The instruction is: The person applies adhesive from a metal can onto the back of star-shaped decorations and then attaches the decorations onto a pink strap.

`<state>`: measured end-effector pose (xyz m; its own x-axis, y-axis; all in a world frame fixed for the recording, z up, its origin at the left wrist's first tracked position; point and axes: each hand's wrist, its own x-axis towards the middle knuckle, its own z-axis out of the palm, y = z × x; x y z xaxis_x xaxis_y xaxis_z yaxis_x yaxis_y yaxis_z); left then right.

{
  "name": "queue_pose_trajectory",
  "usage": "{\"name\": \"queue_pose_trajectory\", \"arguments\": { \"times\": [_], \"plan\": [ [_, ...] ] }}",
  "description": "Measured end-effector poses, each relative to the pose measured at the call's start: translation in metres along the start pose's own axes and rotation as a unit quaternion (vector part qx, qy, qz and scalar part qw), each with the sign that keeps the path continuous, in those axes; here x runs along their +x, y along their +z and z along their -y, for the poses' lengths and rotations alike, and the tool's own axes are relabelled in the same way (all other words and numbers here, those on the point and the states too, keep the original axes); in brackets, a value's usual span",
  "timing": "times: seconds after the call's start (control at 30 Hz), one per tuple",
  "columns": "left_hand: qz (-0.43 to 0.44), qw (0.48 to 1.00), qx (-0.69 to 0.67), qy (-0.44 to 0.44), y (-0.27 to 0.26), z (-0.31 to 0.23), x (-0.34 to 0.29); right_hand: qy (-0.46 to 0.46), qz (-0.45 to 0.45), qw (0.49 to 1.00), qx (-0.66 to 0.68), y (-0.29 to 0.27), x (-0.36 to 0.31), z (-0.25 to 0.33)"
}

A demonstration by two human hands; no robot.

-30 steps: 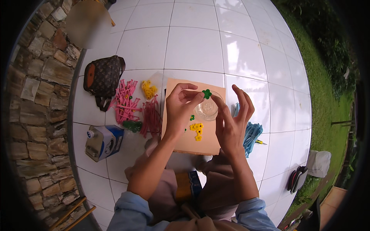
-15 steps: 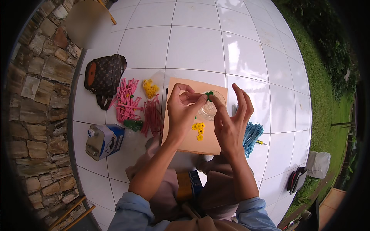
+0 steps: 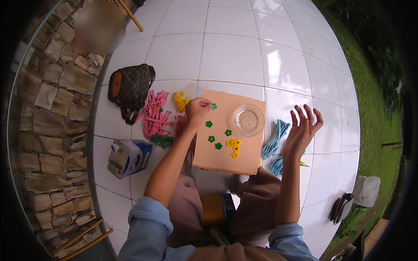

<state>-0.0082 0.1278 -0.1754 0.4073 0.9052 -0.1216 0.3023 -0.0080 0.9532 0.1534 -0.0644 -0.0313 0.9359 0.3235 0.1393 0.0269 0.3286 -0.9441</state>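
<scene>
My left hand point(image 3: 198, 111) is closed in a pinch at the upper left of a tan board point(image 3: 209, 161), its fingertips on a small green flower point(image 3: 214, 106). Below it, several more green flowers point(image 3: 211, 139) lie spread on the board. A cluster of small yellow flowers point(image 3: 235, 148) sits to their right. Near the board's right edge stands a round clear glass dish point(image 3: 247, 120). My right hand point(image 3: 305, 130) is raised off to the right, open, its fingers apart and holding nothing. Blue bundled strips point(image 3: 275, 138) lie between that hand and the board.
Left of the board are pink strips point(image 3: 155, 115), a bag of yellow pieces point(image 3: 180, 101) and a green bunch point(image 3: 161, 141). Farther left are a brown patterned bag point(image 3: 130, 89) and a blue-white metal can point(image 3: 130, 157). A yellow-handled tool point(image 3: 304, 164) lies at right.
My hands have parted: the left has moved left and down to the board with the green flower, the right has swung away to the right. The dish and green flowers are now uncovered.
</scene>
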Motion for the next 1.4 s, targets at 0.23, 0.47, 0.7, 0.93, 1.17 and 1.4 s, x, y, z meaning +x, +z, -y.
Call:
{"name": "queue_pose_trajectory", "arguments": {
  "times": [0.23,0.47,0.7,0.93,1.17,1.4],
  "plan": [
    [-0.025,0.992,0.104,0.065,0.011,0.02,-0.007,0.045,0.054,0.997,-0.02,0.01,-0.009,-0.011],
    [0.04,0.979,0.172,0.103,-0.008,-0.016,-0.038,0.1,0.189,0.969,-0.122,0.011,-0.015,-0.041],
    [0.232,0.926,0.265,0.136,-0.018,0.006,-0.077,-0.145,0.337,0.755,-0.544,-0.01,-0.017,-0.085],
    [0.21,0.89,0.356,0.192,-0.01,-0.001,-0.074,-0.202,0.344,0.66,-0.636,-0.033,-0.024,-0.099],
    [0.171,0.958,0.201,0.111,-0.006,-0.03,-0.063,-0.22,0.347,0.642,-0.647,-0.028,-0.03,-0.102],
    [0.143,0.988,-0.059,-0.014,0.004,-0.069,-0.049,-0.211,0.356,0.639,-0.648,-0.03,-0.026,-0.097]
  ]
}}
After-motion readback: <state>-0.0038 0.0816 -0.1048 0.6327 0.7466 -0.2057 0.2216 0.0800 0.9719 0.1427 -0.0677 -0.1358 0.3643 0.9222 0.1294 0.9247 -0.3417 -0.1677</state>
